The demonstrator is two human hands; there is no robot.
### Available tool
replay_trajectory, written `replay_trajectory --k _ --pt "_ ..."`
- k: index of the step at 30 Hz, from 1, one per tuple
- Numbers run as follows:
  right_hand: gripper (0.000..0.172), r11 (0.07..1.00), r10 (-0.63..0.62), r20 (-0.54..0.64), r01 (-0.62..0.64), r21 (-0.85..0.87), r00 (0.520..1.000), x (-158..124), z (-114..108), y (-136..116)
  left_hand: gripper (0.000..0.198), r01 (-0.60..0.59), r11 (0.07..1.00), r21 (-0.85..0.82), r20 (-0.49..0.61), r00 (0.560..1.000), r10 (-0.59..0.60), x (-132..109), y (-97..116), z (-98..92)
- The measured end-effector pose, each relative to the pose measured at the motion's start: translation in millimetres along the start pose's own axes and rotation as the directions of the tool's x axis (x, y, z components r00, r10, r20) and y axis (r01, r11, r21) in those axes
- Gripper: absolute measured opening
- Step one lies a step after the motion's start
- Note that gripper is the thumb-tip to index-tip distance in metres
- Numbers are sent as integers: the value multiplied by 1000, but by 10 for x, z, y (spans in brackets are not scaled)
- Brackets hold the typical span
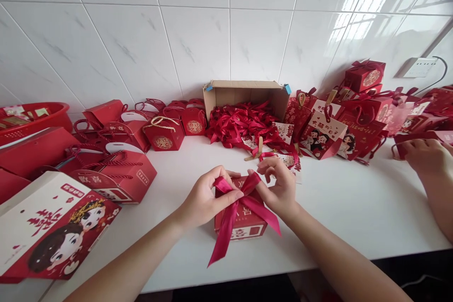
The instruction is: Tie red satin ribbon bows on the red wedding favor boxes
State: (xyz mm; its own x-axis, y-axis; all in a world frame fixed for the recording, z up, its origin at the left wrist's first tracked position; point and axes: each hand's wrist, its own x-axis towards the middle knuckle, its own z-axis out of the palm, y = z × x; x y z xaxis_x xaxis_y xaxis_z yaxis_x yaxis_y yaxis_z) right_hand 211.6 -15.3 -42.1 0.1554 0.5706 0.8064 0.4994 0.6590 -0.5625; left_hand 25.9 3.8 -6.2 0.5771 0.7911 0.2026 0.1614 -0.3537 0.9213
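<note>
A small red gift box (244,232) with white lettering stands on the white table in front of me. Across its top lies a crimson satin ribbon (227,226) tied in a bow, its two tails hanging over the near side. My left hand (207,197) pinches the ribbon between thumb and fingers at the knot and left loop. On the other side, my right hand (279,186) has its thumb and index finger closed on the right loop, the other fingers curled. Both hands partly cover the box top.
Behind the box, a cardboard carton (244,86) lies on its side, spilling red ribbons (240,122) and tags (284,132). Finished-looking boxes (164,134) line the left; bow-tied ones (364,75) pile up right. Another person's hand (426,155) touches a red box at far right.
</note>
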Motion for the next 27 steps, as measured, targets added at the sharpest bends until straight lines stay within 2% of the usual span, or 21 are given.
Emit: replay_trajectory --k 5,8,19,27 --pt "15 983 -139 -25 135 -127 990 30 -30 31 22 -16 1000 24 -54 998 17 12 -28 9" --pt "17 973 -180 -32 173 -151 983 42 -39 36 23 -19 999 35 -55 998 21 20 -17 8" --pt "19 979 -131 -84 116 -165 988 49 -13 38 25 -8 996 88 -45 999 12 33 43 5" --pt "10 971 -164 -40 154 -185 986 74 -21 31 23 -42 998 52 -104 993 47 -4 -8 37"
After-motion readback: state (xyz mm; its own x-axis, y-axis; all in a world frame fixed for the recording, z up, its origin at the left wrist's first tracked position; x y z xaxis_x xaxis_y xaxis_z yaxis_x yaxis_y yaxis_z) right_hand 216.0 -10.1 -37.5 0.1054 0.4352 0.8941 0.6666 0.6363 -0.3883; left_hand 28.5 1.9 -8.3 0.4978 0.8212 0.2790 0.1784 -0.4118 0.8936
